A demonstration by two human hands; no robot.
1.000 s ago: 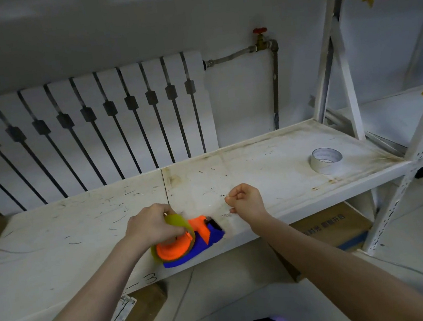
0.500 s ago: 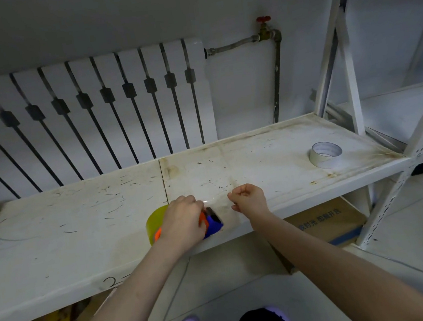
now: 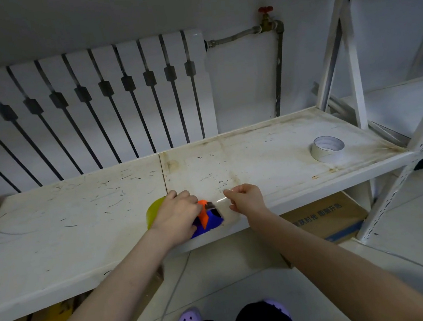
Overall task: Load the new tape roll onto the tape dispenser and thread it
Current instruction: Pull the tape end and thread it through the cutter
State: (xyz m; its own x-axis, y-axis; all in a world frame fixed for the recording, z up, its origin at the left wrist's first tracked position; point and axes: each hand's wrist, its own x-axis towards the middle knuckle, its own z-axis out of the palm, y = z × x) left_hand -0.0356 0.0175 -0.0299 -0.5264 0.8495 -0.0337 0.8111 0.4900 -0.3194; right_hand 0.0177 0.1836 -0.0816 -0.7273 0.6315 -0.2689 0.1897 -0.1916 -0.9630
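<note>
Roll looks loaded: yellow tape roll sits in the tape dispenser at shelf front edge, left hand clamped over it, right hand pinching clear tape end pulled out; threading apparently unfinished.

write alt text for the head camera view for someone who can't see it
Left hand presses down on an orange and blue tape dispenser holding a yellowish tape roll, while the right hand pulls a clear tape strip from it. A white tape roll sits far right on the shelf.
</note>
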